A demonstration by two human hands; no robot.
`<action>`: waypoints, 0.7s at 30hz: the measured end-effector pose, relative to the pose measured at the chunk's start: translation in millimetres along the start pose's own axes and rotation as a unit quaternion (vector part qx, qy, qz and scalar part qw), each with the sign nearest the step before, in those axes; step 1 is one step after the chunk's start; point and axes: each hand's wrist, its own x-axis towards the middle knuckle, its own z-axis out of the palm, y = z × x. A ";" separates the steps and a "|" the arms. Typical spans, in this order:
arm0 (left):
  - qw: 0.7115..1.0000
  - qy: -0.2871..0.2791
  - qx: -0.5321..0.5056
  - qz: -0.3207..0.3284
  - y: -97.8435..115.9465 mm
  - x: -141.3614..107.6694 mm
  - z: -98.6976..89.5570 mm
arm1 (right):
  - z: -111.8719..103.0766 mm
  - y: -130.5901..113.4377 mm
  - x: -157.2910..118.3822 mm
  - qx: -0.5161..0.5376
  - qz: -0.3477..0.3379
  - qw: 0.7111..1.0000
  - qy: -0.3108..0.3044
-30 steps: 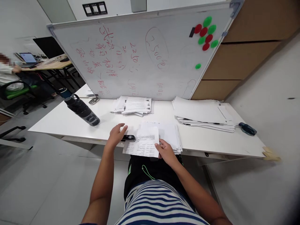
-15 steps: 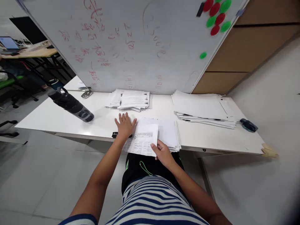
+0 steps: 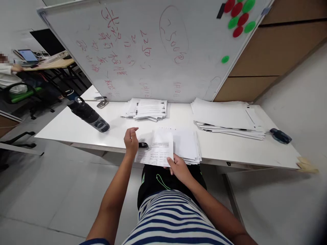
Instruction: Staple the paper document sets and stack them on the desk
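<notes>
My right hand [image 3: 178,168] pinches the lower right corner of a printed sheet of paper [image 3: 160,153], thumb on top and fingers beneath. The sheet hangs slightly over the table's front edge and carries a round stamp mark. At its left, my left hand [image 3: 131,141] is turned on its side, fingers loosely bent to the right, with nothing visible in them. A black object like a stapler [image 3: 143,145] shows just right of this hand, its other end hidden behind the hand. A stack of white paper [image 3: 187,144] lies partly under the sheet, to the right.
Behind are a small paper pile [image 3: 150,109] and a larger paper stack [image 3: 227,115] on the white table [image 3: 84,136]. A dark bottle [image 3: 89,115] lies or leans at left. A whiteboard [image 3: 153,78] stands along the back. A dark object [image 3: 280,135] rests at right. A person's sleeve [image 3: 6,73] shows far left.
My left hand has turned from spread flat over the sheet's left side to sideways with bent fingers, off the paper. My right hand keeps its corner. The view has shifted slightly left.
</notes>
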 end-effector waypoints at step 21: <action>0.930 -0.071 0.355 -0.060 -38.2 -20.7 2.5 | -89.7 -14.2 -24.3 0.038 -0.007 0.992 0.119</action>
